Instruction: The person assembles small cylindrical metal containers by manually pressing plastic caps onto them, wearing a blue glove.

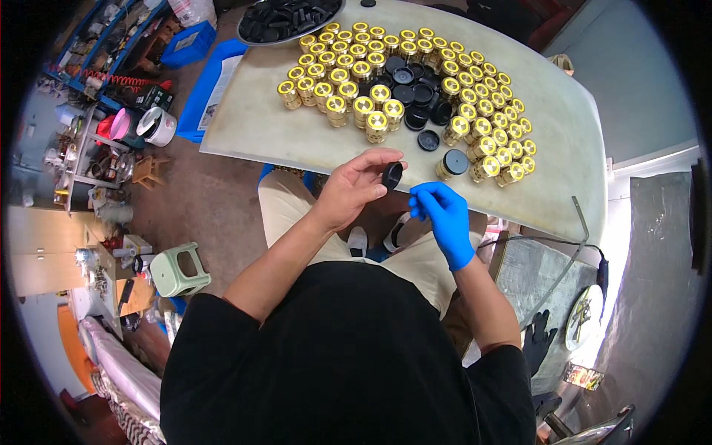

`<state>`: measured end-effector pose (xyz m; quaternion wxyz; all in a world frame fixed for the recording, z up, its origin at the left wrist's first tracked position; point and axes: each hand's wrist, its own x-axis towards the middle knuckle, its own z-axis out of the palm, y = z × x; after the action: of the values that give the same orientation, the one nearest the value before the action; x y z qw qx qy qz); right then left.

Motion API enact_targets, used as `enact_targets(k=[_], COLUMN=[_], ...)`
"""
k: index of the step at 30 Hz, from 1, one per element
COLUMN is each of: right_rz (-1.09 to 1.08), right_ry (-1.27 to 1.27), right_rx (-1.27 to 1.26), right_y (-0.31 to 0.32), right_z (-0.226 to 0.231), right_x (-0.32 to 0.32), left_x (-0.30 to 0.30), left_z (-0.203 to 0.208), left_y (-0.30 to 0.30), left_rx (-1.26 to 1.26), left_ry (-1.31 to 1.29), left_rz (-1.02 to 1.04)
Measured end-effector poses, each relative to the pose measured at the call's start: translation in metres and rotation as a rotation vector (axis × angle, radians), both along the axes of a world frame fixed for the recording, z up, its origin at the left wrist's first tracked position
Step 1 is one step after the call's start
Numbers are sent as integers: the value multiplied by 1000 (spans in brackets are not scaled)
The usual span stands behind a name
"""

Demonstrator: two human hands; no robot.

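My left hand (348,191), bare, grips a round black plastic cap (393,176) on edge between thumb and fingers, just past the table's near edge. Close to its right, my right hand (446,222) wears a blue glove. Its fingertips are pinched together, apart from the cap; whether anything small is between them is hidden. Beyond my hands stands a gold metal cylinder with a black cap on top (454,162). A loose black cap (428,140) lies on the table near it. Many gold cylinders (377,126) stand upright around a pile of black caps (421,93).
At the far left of the pale table (252,119) sits a metal bowl (256,43) full of black parts. On a lower surface to my right are a bent metal rod (561,271), a dark glove (539,343) and a white plate (578,337). A green stool (172,276) stands left.
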<state>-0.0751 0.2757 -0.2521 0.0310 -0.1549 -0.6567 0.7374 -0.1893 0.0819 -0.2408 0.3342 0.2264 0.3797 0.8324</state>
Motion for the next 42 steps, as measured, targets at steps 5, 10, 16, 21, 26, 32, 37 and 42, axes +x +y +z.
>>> enact_targets(k=[5, 10, 16, 21, 26, 32, 37, 42], right_rz=[55, 90, 80, 29, 44, -3, -93, -125], right_ry=[-18, 15, 42, 7, -38, -151, 51, 127], right_rx=[-146, -263, -310, -348, -349, 46, 658, 631], right_y=[-4, -5, -4, -10, -2, -7, -9, -12], right_z=[-8, -17, -23, -16, -24, -11, -3, 5], right_x=[-4, -2, -1, -1, 1, -3, 0, 1], left_x=[6, 10, 12, 14, 16, 19, 16, 15], left_z=[-10, -14, -13, -10, -1, -8, -14, -15], left_y=[7, 14, 14, 13, 13, 12, 7, 4], left_rx=[41, -2, -80, -159, -324, -310, -362, -401], left_ry=[157, 312, 453, 577, 787, 378, 280, 96], left_rz=[2, 6, 32, 63, 60, -21, -85, -227])
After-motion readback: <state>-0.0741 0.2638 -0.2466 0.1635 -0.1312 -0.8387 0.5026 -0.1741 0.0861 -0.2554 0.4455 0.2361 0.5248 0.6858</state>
